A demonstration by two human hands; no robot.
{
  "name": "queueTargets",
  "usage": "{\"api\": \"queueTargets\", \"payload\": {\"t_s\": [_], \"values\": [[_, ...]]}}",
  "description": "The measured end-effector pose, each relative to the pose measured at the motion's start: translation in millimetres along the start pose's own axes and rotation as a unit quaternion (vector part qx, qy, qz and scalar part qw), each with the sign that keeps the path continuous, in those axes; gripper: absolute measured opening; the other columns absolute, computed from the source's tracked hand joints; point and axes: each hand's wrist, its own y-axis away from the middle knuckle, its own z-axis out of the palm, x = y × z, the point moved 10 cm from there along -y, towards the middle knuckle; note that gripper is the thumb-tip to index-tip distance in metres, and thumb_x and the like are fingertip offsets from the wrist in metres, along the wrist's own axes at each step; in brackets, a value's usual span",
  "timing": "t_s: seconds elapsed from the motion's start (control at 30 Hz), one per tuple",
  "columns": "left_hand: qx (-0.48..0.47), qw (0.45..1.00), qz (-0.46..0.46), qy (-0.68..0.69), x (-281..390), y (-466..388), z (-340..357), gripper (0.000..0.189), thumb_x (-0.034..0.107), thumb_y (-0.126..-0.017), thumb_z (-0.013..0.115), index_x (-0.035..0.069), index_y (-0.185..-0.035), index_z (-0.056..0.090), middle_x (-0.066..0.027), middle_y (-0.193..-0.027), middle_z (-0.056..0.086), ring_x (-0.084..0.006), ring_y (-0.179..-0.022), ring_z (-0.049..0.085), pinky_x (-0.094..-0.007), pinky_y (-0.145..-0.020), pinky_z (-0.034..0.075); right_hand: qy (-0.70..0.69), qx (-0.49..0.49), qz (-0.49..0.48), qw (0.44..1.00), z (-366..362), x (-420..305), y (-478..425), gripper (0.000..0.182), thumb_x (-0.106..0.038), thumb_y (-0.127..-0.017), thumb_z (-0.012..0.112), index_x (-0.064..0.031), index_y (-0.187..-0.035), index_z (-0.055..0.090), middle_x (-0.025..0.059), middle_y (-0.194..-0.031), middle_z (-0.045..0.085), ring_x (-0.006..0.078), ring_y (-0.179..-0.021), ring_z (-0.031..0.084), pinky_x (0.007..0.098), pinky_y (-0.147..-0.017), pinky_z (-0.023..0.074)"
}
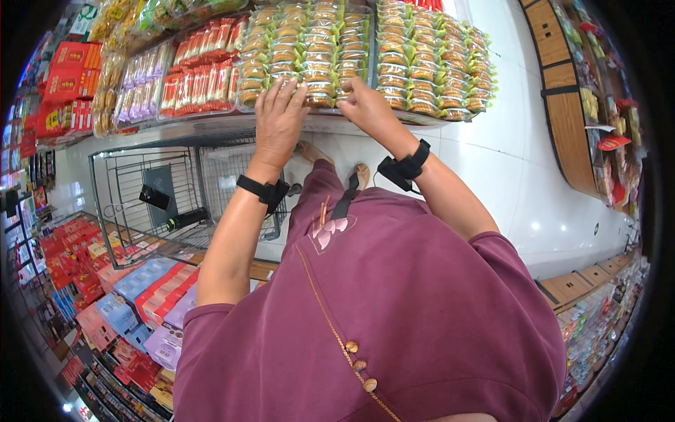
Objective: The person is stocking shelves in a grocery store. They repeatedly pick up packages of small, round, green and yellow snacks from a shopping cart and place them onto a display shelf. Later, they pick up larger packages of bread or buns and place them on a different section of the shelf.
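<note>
Before me lie upright rows of clear-wrapped round pastries [318,58], filling a shallow display tray at the stand's front edge. My left hand [279,118] is laid over the front ends of the rows, palm down, with its fingers outstretched and slightly apart. Its fingertips reach the wrappers, and no packet shows within its grasp. At the same tray's right front corner is my right hand [366,105], with fingers bent and thumb near the index finger. Whether a wrapper is pinched there is hidden. A black strap with a small device circles each wrist.
A second pastry tray [422,112] adjoins on the right. Red-wrapped snack sticks [198,87] and purple-wrapped snacks [140,87] stand left. A wire shopping cart [198,158] beside me holds a phone [154,197] and a dark bottle [187,219]. Wooden shelving [569,126] borders the tiled floor [490,153].
</note>
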Motion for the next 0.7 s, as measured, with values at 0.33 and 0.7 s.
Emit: {"api": "queueTargets", "payload": {"t_s": [0.33,0.7], "values": [[0.141,0.912,-0.353,0.152,-183.0,140.1,-31.9,0.032,0.021,-0.099,0.059,0.002,-0.126,0.059,-0.0114,-0.118,0.064,-0.0231,-0.112,0.060,-0.0368,-0.098,0.046,-0.168,-0.282,0.064,0.943,76.2,-39.5,23.8,0.024,-0.024,-0.096,0.061,-0.0031,-0.108,0.061,0.0030,-0.088,0.065,0.0111,-0.075,0.065,0.0249,-0.060,0.0523],[-0.016,0.696,-0.655,0.292,-302.2,392.7,83.8,0.039,0.030,-0.089,0.063,-0.003,-0.110,0.067,-0.0160,-0.097,0.070,-0.0216,-0.091,0.067,-0.0347,-0.084,0.051,-0.214,-0.461,0.227,0.831,215.0,-20.5,30.1,0.030,-0.025,-0.098,0.059,0.0000,-0.114,0.059,0.0088,-0.098,0.066,0.0150,-0.083,0.067,0.0279,-0.071,0.0567]]}}
